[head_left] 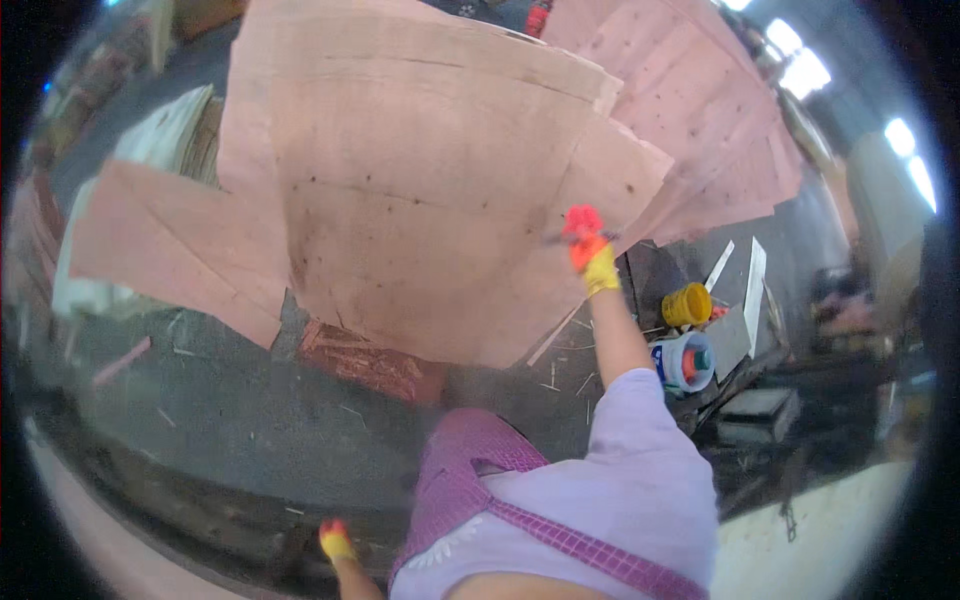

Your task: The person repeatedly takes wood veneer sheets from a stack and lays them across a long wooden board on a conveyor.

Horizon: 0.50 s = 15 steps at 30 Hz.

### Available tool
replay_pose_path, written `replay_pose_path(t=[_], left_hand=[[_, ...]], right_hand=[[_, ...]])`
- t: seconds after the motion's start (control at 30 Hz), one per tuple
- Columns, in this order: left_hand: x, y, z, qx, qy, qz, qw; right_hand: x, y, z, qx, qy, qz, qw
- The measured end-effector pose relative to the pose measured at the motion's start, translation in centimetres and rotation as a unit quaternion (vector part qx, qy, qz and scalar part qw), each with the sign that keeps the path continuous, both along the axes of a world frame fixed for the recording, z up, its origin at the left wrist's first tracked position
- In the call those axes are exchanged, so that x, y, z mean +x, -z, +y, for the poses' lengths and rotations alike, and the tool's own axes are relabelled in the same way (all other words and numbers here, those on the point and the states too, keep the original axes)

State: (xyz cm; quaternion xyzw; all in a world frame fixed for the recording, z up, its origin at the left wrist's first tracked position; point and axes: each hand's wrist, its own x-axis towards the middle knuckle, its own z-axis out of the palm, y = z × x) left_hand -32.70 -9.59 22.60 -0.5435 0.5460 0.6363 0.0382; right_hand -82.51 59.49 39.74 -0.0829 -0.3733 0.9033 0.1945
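A large pale pinkish-brown wood veneer sheet (430, 180) lies spread before me, dotted with small dark knots. Over its right part is my right hand (595, 262), in a red-orange and yellow glove. It is closed around a thin dark tool (557, 239) that sticks out to the left; what kind of tool cannot be made out. A bright pink-red patch shows just beyond the knuckles, too blurred to tell from the glove's fingers. Low at the left hangs my left hand (337, 540), gloved alike, away from the sheets; its fingers are smeared.
More veneer sheets (690, 120) lie at the far right, and a smaller piece (180, 240) at the left. A reddish board (365, 362) shows under the near edge. To the right stand a yellow bucket (687, 304) and a white bucket (684, 362). Thin wood scraps litter the dark floor (290, 410).
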Motion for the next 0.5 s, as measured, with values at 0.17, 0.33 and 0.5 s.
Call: replay_pose_path(t=[0.17,0.33,0.5], left_hand=[[-23.1,-3.4,-0.4,-0.093,0.105,0.180,0.974],[-41.4,-9.7,12.5,-0.059,0.298,0.207,0.930],[-49.7,-10.9,25.4,0.139,0.325,0.281,0.892]], right_hand=[[-9.2,-6.9,6.4,0.008,0.033,0.097,0.995],[-14.7,-5.9,8.8,0.036,0.100,0.109,0.988],[-16.3,0.3,0.7,-0.042,-0.019,0.308,0.950]])
